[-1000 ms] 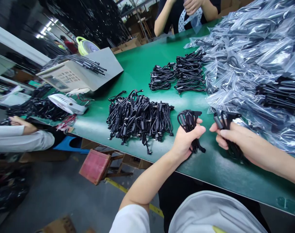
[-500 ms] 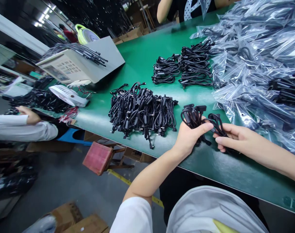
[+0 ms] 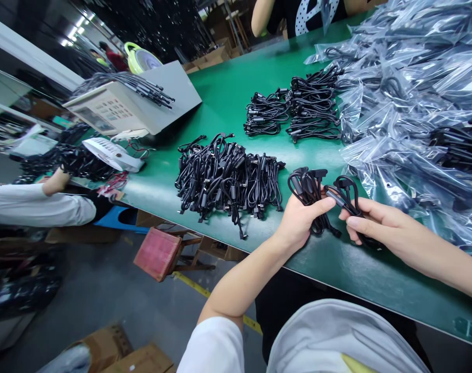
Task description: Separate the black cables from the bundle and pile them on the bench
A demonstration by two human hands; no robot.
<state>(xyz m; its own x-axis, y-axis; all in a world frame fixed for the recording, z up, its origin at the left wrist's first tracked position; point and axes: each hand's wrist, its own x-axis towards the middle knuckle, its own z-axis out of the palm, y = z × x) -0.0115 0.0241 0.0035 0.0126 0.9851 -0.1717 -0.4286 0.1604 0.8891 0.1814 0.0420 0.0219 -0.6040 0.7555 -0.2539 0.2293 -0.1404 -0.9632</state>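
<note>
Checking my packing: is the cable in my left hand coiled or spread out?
Coiled: the black cable forms tight loops in one bundle, gripped by the left hand.

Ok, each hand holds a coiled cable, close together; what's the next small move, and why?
Probably pass the cable coil in the right hand over to the bundle in the left hand: they nearly touch, and with both hands full neither can pick up more.
</note>
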